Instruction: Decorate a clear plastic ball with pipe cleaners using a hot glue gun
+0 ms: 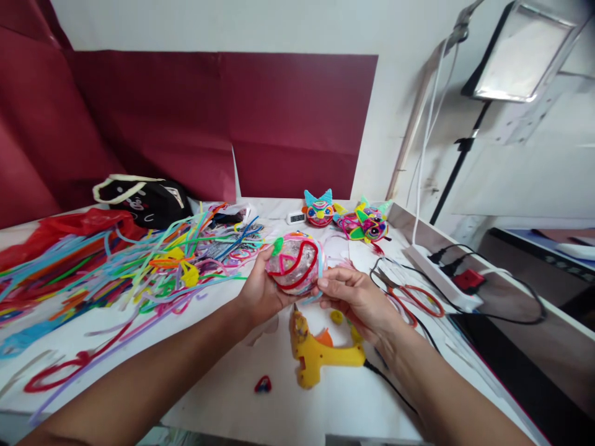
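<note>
The left grip (263,291) holds the ball (295,266) from its left and underside, thumb near the green patch (277,246). The ball is clear-walled, with red strips (284,286) along its near face. The right grip (357,300) is narrow, thumb and fingers pinched on the light-blue strip (321,260) at the ball's right edge. The ball is thus located between the two grips, raised above the worktop (218,396).

Directly below the grips, the yellow glue gun (320,356) lies on its side; its nozzle end is just under the ball and its cord runs toward the right forearm. A small red-edged piece (263,384) lies left of the glue gun, nearer the wearer than the left grip.

To the right of the right grip: scissors (421,300) with orange-red handles, then a white power strip (441,279). Beyond the grips: a white digital display (296,218), a figure with blue ears (320,210) and a multicoloured figure (367,224). To the left of the left grip: loose pipe cleaners (162,266) in many colours.
</note>
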Demonstrator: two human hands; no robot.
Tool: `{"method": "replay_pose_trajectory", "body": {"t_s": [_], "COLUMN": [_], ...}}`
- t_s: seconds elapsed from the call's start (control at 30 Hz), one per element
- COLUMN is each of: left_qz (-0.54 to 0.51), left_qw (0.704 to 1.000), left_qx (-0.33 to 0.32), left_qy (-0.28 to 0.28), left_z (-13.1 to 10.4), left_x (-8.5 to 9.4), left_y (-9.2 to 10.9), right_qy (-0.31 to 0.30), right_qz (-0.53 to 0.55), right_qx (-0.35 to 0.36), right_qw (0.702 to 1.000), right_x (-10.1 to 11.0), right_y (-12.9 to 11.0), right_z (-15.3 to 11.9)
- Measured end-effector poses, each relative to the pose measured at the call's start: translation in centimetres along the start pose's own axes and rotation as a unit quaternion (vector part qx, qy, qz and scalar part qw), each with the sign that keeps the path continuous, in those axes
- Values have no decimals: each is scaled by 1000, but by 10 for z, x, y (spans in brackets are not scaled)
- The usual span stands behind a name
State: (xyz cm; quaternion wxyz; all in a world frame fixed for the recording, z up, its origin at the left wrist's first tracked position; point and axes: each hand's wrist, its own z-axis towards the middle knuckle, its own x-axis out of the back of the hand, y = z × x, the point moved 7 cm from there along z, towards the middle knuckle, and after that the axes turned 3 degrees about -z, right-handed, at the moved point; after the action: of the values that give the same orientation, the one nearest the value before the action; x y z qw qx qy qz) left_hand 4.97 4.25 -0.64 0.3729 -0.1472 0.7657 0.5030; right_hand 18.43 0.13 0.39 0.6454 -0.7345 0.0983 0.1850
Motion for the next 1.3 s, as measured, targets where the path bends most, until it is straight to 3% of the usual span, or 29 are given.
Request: {"method": "replay_pose_trajectory", "body": {"t_s": [0.2,0.67,1.3], "left_qz": [-3,-25,-63], "left_qw": [1000,995,994], "left_qx": [-19,-97,-92], "left_qy": [-1,-6,4], "left_z": [-2,-7,-11], "left_x": [-1,-4,-5], "left_y": [0,-2,-10], "right_qy": [-20,28,86], "right_qz": [-24,-40,-32], "right_qx": [8,15,23], "right_qw": [999,999,996], "right_x": [1,1,-5], "right_y": [8,12,15], "right_z": [5,4,2]}}
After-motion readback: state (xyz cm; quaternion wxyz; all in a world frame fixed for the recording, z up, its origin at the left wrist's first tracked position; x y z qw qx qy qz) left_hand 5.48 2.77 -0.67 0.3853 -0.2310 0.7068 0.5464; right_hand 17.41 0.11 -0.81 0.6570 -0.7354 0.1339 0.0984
